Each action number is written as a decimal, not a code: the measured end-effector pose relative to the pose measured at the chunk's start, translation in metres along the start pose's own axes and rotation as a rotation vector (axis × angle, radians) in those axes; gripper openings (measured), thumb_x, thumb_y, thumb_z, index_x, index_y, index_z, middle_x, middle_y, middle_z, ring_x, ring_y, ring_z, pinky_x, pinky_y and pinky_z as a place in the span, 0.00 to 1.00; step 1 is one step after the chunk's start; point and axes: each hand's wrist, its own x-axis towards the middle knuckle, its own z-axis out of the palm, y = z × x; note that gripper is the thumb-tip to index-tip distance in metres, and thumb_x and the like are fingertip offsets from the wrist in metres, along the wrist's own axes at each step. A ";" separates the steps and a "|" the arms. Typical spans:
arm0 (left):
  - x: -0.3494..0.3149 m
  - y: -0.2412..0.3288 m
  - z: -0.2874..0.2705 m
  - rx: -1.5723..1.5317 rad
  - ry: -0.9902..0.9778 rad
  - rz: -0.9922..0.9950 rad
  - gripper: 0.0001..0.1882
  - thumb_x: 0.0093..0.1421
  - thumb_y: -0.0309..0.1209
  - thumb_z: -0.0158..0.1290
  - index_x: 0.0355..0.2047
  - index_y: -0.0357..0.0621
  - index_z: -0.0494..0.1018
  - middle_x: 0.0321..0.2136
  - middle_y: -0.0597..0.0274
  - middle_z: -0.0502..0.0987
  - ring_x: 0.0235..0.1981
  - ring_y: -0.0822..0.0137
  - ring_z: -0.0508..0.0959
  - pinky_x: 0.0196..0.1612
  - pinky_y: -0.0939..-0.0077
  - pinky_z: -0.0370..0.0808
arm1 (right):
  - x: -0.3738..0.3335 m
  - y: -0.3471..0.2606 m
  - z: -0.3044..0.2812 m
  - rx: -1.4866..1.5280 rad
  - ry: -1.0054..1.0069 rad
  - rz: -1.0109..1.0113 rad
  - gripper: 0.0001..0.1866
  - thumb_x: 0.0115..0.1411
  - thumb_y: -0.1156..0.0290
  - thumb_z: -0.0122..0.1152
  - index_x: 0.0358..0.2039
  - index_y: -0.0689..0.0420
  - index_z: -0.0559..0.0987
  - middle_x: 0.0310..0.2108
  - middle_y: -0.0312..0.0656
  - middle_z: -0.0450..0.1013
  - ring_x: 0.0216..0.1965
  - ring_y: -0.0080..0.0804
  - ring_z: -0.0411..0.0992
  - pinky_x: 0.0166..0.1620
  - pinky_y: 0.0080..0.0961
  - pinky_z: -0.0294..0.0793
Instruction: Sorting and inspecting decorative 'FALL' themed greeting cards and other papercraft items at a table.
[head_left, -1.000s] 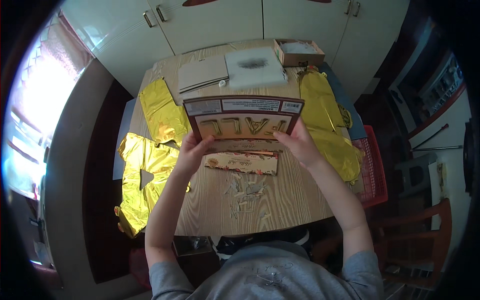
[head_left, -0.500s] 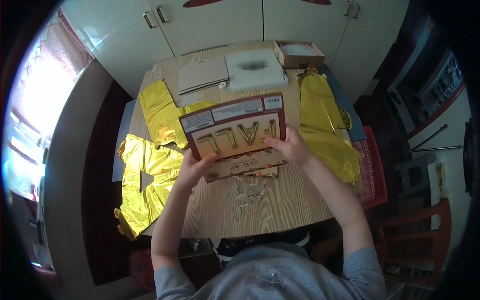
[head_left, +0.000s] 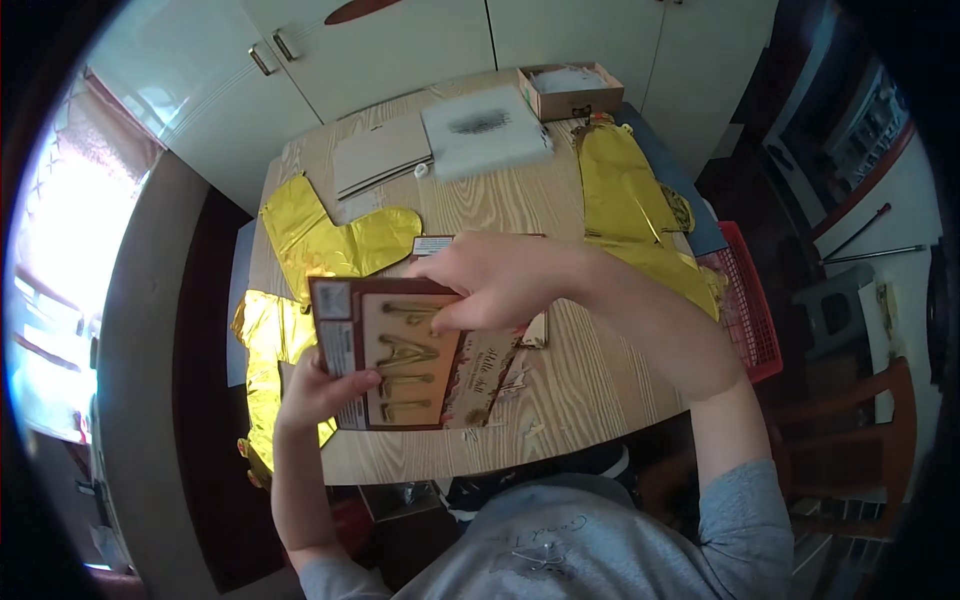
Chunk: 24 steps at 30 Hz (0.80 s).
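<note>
Both hands hold a dark-red-edged printed card [head_left: 410, 345] with a picture of gold balloon letters, turned sideways above the table. My left hand [head_left: 318, 392] pinches its left edge, thumb on the face. My right hand [head_left: 490, 285] reaches across and grips the upper side, thumb on the front and the other fingers partly hidden. Behind the right hand, part of another printed piece [head_left: 432, 244] shows. Flat gold foil balloons lie around: an L-shaped one [head_left: 325, 240] beyond the card, one [head_left: 265, 350] partly behind my left hand, and gold foil [head_left: 620, 185] on the right.
At the far side of the wood-grain table [head_left: 590, 385] are grey-brown boards [head_left: 380, 155], a white sheet with a dark smudge [head_left: 485, 135] and an open cardboard box [head_left: 570, 95]. Small scraps [head_left: 520, 385] lie near the card. A red basket [head_left: 755, 310] and wooden chair [head_left: 895, 430] stand right.
The card has been turned about a quarter turn and moved left and nearer. My right hand has swung left across the table onto its upper side; my left hand has moved left and down.
</note>
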 end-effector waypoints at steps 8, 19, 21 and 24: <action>-0.052 -0.094 0.033 -0.721 0.423 0.283 0.28 0.49 0.25 0.56 0.51 0.39 0.59 0.45 0.52 0.69 0.44 0.57 0.73 0.44 0.60 0.74 | -0.031 0.027 0.033 0.612 0.394 0.024 0.21 0.57 0.68 0.54 0.49 0.65 0.65 0.41 0.41 0.70 0.39 0.22 0.69 0.42 0.19 0.70; -0.091 -0.108 0.072 -0.674 0.565 0.233 0.23 0.50 0.20 0.54 0.47 0.35 0.63 0.42 0.53 0.72 0.42 0.61 0.74 0.46 0.66 0.71 | -0.021 0.006 0.103 -0.052 0.740 0.022 0.08 0.48 0.72 0.64 0.28 0.61 0.76 0.22 0.40 0.72 0.21 0.24 0.71 0.25 0.18 0.69; -0.099 -0.114 0.080 -0.671 0.576 0.257 0.24 0.49 0.21 0.54 0.48 0.35 0.62 0.42 0.52 0.71 0.42 0.61 0.74 0.45 0.65 0.72 | -0.022 0.010 0.114 -0.092 0.829 -0.073 0.06 0.47 0.75 0.63 0.26 0.61 0.76 0.19 0.41 0.71 0.18 0.28 0.70 0.23 0.21 0.68; -0.108 -0.122 0.092 -0.710 0.596 0.235 0.25 0.50 0.24 0.55 0.48 0.34 0.62 0.42 0.51 0.72 0.40 0.59 0.75 0.43 0.63 0.74 | -0.029 0.004 0.112 0.194 0.688 -0.012 0.04 0.51 0.75 0.60 0.25 0.62 0.75 0.19 0.37 0.71 0.20 0.22 0.69 0.24 0.19 0.68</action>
